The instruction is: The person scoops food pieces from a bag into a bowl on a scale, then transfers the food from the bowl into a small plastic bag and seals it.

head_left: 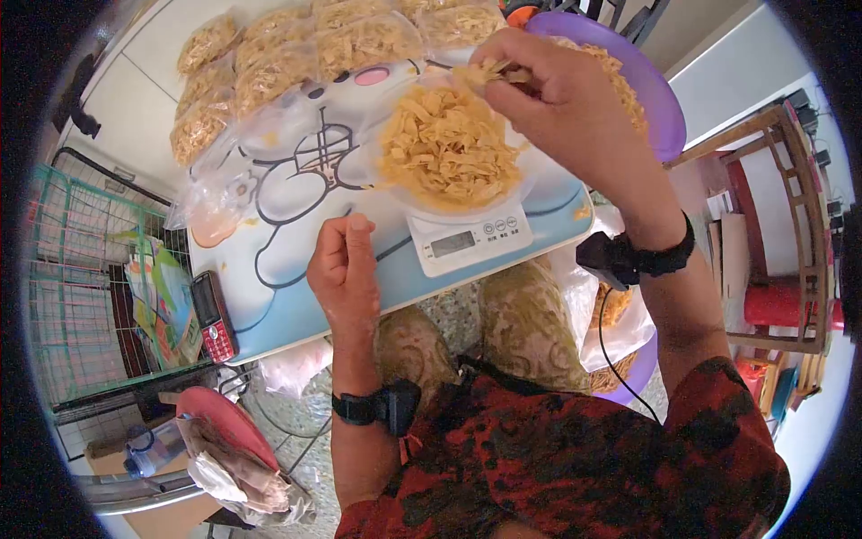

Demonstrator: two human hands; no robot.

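Note:
A clear bowl heaped with yellow-brown dried strips [449, 148] rests on a white kitchen scale [471, 242] near the table's front edge. Above the bowl's right rim, my right hand [561, 103] pinches a few of the strips [494, 74]. My left hand [346, 265] is curled closed, thumb up, left of the scale, with nothing visible in it. Behind my right hand a purple basin [660, 90] holds more strips. The scale's display is too small to read.
Several filled clear bags [368, 45] line the table's back. Empty-looking plastic bags [220, 171] lie at the left, and a red phone [214, 319] at the left front edge. A green wire cage [81, 287] stands left; a wooden frame [813, 260] stands right.

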